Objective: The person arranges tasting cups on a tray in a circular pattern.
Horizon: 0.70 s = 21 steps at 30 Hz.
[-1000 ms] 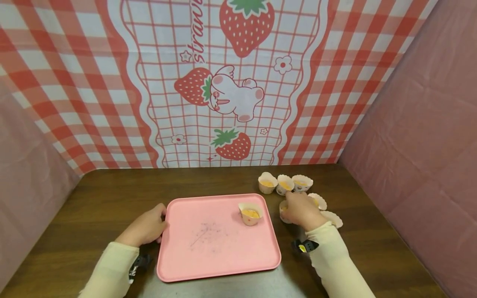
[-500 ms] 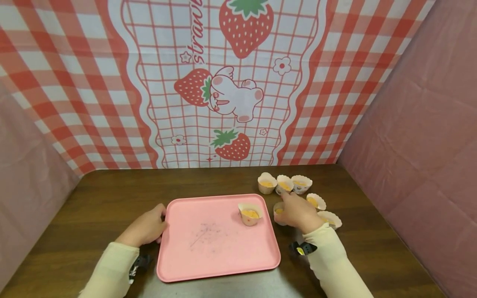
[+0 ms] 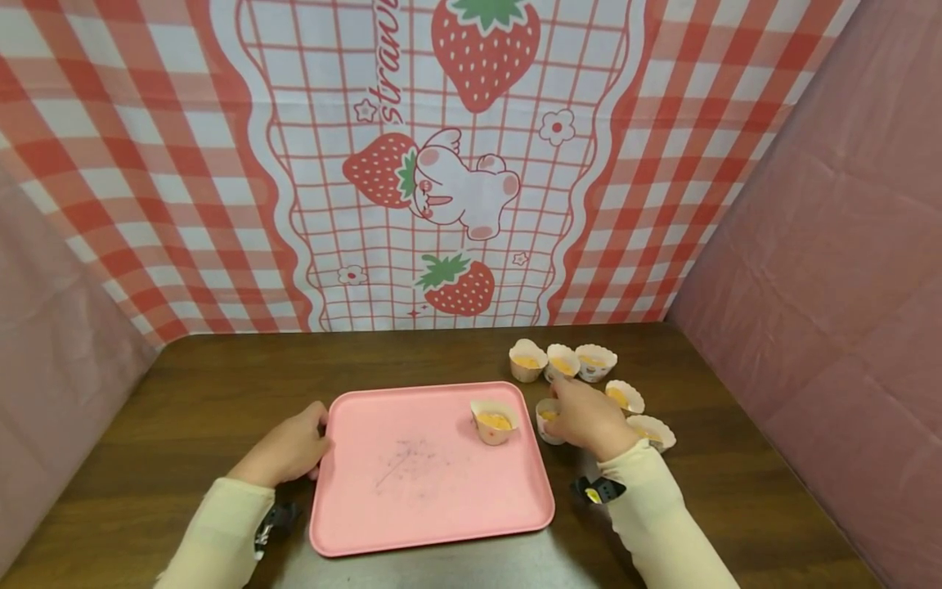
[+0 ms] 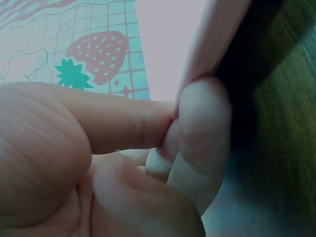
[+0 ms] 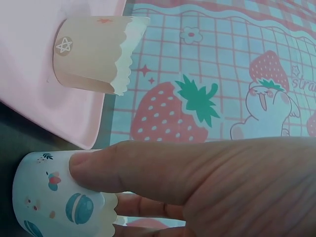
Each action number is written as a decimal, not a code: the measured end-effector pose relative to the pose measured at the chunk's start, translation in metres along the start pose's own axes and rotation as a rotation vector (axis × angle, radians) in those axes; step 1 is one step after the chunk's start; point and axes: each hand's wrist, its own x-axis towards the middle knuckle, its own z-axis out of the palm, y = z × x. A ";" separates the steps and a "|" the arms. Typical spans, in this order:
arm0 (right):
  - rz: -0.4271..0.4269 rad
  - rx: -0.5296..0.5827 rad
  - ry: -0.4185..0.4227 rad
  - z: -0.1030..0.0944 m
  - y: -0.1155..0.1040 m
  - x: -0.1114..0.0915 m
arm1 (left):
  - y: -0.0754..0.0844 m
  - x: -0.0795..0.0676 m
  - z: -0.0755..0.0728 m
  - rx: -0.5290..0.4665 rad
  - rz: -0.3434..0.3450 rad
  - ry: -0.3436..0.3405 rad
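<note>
A pink rectangular tray [image 3: 419, 507] lies on the table. My left hand [image 3: 294, 446] pinches its left rim between thumb and fingers, and in the left wrist view the fingertips [image 4: 205, 108] press against the tray edge. Upright on the tray's right side stands a paper baking cup [image 3: 495, 429] with yellow filling. Just beyond the right rim, my right hand [image 3: 592, 417] grips another paper baking cup [image 3: 546, 427]. In the right wrist view this held cup [image 5: 54, 197] shows macaron and leaf prints, with the thumb along its side and the other fingers partly hidden behind it.
Several filled paper baking cups stand behind and right of my right hand, among them a back-row cup [image 3: 527, 364] and a wide-rimmed cup [image 3: 653, 432]. A strawberry-print cloth [image 3: 456, 164] hangs behind the dark wooden table [image 3: 243, 368]. A pink curtain [image 3: 824, 286] closes the right side.
My right hand has moved slightly left with the baking cup, bringing it closer to the tray's right rim. The left hand and the tray have stayed in place.
</note>
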 end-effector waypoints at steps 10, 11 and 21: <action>-0.024 0.071 -0.001 0.000 -0.005 -0.003 | 0.000 -0.002 -0.001 0.004 -0.004 0.000; -0.026 0.077 -0.002 0.001 -0.005 -0.003 | 0.000 -0.002 -0.001 0.005 -0.004 -0.001; -0.031 0.086 0.007 0.003 -0.004 -0.004 | 0.000 -0.001 0.001 -0.003 0.017 0.024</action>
